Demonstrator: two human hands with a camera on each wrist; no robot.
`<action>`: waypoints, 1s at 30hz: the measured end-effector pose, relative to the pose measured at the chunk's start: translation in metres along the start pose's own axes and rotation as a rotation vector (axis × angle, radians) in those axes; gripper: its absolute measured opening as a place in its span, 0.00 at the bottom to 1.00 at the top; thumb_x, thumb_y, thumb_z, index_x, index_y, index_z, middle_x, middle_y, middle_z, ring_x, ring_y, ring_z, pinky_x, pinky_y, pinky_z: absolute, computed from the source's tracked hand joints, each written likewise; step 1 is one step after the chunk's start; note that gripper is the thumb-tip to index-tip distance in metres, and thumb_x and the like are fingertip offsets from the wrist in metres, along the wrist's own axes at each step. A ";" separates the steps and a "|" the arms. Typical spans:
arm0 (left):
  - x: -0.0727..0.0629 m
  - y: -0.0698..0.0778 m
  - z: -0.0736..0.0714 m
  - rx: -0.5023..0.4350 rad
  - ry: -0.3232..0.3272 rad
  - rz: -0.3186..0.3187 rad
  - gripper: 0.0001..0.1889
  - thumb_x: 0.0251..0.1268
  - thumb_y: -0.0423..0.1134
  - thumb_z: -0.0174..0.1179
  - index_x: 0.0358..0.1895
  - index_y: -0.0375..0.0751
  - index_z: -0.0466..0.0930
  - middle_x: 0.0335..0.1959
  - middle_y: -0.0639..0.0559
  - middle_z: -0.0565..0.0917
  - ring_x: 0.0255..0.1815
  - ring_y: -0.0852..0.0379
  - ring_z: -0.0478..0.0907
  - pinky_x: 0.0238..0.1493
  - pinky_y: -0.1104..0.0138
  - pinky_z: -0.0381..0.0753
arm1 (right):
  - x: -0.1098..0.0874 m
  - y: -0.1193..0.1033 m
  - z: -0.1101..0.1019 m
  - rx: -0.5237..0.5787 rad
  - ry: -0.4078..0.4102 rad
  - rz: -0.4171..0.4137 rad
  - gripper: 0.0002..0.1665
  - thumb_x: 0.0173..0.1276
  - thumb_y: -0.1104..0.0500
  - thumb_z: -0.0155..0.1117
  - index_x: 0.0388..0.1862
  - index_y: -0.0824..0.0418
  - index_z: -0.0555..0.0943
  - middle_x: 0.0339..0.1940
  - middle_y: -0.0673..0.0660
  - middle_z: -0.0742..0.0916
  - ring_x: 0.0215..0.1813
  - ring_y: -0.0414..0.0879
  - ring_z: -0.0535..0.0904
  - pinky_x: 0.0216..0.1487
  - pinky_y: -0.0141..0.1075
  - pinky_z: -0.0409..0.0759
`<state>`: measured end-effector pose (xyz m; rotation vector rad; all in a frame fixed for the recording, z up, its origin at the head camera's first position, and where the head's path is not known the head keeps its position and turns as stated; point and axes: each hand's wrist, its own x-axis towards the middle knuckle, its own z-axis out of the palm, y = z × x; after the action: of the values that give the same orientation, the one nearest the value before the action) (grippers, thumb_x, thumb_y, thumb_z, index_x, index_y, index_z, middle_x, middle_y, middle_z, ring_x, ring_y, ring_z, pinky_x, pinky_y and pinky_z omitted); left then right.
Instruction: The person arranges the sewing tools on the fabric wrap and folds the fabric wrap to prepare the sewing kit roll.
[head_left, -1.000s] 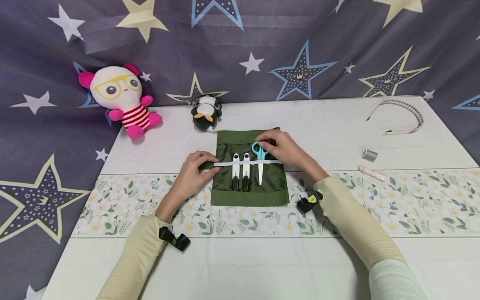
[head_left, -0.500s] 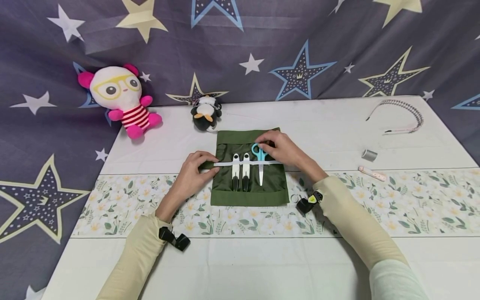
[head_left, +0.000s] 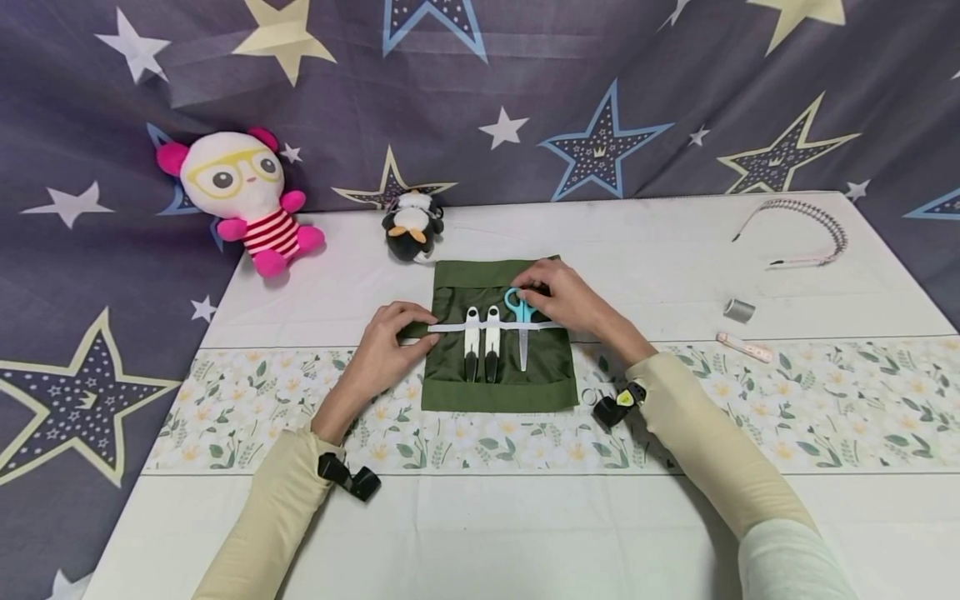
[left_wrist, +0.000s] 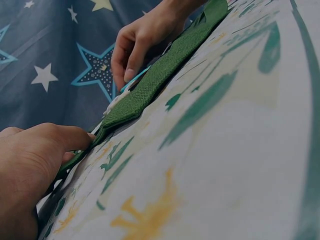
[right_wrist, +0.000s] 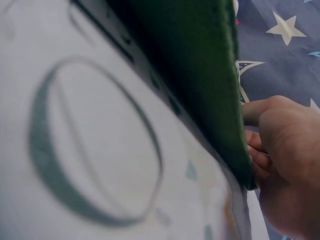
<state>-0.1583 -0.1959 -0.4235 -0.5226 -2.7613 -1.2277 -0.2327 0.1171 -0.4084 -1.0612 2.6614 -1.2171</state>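
Observation:
A green cloth organizer [head_left: 498, 397] lies flat on the table with a white elastic strap [head_left: 448, 328] across its middle. My left hand [head_left: 384, 346] pinches the organizer's left edge beside the strap end, thumb below and fingers above. Light-blue-handled scissors [head_left: 522, 312] point blade-down near the right side, with the strap crossing them below the handle loops. With thumb and fingertips, my right hand [head_left: 564, 293] holds the scissors' handle. Left of the scissors, two slim white tools [head_left: 472, 340] with black tips sit side by side under the strap.
A thin ring [head_left: 590, 397] lies by the organizer's lower right corner. Farther right are a grey spool [head_left: 739, 311], a pink stick-shaped item [head_left: 744, 347] and a headband [head_left: 831, 229]. A penguin plush [head_left: 412, 227] and a pink-and-white plush [head_left: 247, 196] sit at the back left.
The scissors have shifted very slightly right and down under the strap, the right hand moving slightly with them. The left hand and the organizer have stayed in place.

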 end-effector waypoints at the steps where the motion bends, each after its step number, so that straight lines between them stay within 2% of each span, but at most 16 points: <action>1: 0.000 0.000 0.000 0.000 -0.001 0.000 0.12 0.70 0.38 0.69 0.53 0.39 0.87 0.59 0.44 0.80 0.64 0.43 0.70 0.65 0.45 0.69 | 0.000 0.000 0.000 -0.003 0.001 0.001 0.13 0.78 0.66 0.62 0.56 0.70 0.85 0.51 0.64 0.84 0.49 0.55 0.78 0.49 0.48 0.78; 8: 0.000 0.001 0.000 -0.001 -0.006 -0.004 0.12 0.70 0.38 0.69 0.53 0.39 0.87 0.59 0.44 0.80 0.64 0.43 0.70 0.65 0.45 0.69 | -0.002 0.000 -0.001 0.011 0.032 0.015 0.13 0.78 0.65 0.62 0.57 0.69 0.85 0.50 0.63 0.83 0.49 0.54 0.77 0.48 0.47 0.77; 13: 0.001 0.000 0.000 0.004 -0.003 0.005 0.12 0.70 0.38 0.69 0.52 0.39 0.87 0.58 0.44 0.80 0.63 0.43 0.71 0.64 0.45 0.69 | -0.005 -0.001 -0.006 0.062 0.086 0.044 0.14 0.78 0.63 0.62 0.57 0.68 0.85 0.47 0.60 0.83 0.46 0.52 0.76 0.46 0.45 0.76; 17: 0.002 -0.001 0.000 0.013 0.001 0.015 0.12 0.69 0.38 0.70 0.52 0.39 0.87 0.58 0.45 0.80 0.62 0.43 0.71 0.64 0.45 0.69 | -0.012 0.001 -0.013 0.073 0.134 0.059 0.14 0.79 0.62 0.62 0.57 0.68 0.85 0.46 0.59 0.83 0.47 0.52 0.76 0.49 0.45 0.77; 23: 0.002 -0.002 0.000 0.012 -0.001 0.013 0.12 0.69 0.38 0.70 0.52 0.39 0.87 0.58 0.45 0.80 0.63 0.43 0.71 0.64 0.45 0.69 | -0.031 0.005 -0.030 0.036 0.210 0.065 0.12 0.77 0.65 0.64 0.55 0.68 0.86 0.46 0.59 0.85 0.49 0.51 0.78 0.51 0.45 0.80; 30: 0.001 -0.002 0.000 0.012 -0.001 0.019 0.12 0.69 0.38 0.70 0.52 0.39 0.87 0.58 0.44 0.81 0.63 0.43 0.71 0.65 0.44 0.69 | -0.067 0.014 -0.056 -0.015 0.304 0.110 0.11 0.75 0.66 0.65 0.53 0.67 0.86 0.44 0.59 0.86 0.47 0.49 0.77 0.51 0.44 0.77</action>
<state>-0.1596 -0.1965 -0.4247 -0.5465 -2.7565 -1.2059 -0.2060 0.2000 -0.3956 -0.7722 2.9067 -1.4413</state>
